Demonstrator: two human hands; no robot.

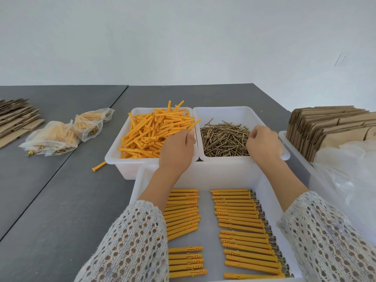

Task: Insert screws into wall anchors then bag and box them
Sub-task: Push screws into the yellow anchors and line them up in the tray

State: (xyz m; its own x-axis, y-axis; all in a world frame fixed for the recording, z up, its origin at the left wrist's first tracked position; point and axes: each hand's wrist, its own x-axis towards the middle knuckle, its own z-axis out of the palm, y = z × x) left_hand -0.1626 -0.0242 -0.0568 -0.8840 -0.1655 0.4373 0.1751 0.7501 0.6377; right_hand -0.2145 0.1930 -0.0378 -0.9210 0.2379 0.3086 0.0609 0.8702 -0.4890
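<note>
Anchors (154, 133) binned (screws (223, 141) alongside)

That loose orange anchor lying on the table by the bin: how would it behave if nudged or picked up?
The loose anchor looks like thin plastic, so probably very light. Its round shaft would likely roll, in an arc since the flanged head is wider. Likely stiff enough to lift by one end.

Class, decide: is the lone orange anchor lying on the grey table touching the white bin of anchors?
Touching: in the head view the lone anchor's far tip meets the anchor bin's front corner.
</note>
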